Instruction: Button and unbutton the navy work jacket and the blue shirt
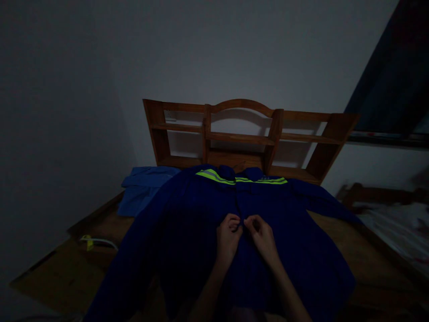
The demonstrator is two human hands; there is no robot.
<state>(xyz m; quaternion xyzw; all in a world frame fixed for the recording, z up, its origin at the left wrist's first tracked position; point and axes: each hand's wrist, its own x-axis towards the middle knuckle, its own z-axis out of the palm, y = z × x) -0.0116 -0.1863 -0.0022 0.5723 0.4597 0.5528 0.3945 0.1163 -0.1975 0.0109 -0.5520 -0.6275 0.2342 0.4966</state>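
A dark blue work jacket (201, 210) with yellow-green and grey reflective stripes across the chest lies spread out, its collar toward the wooden shelf and its sleeves out to both sides. My left hand (229, 235) pinches the jacket's front edge near the middle of the chest opening. Just to its right, my right hand (260, 231) is closed in a pinch on the other side of the same front opening. The fingertips of both hands nearly meet. Any button between them is too small and dark to make out.
Behind the jacket stands a wooden shelf unit (239, 138) against the wall. A folded lighter blue garment (142, 190) lies at the left on the wooden surface (348, 241). A white strip with a yellow tag (90, 243) is farther left. Whitish cloth (398, 223) lies at the right.
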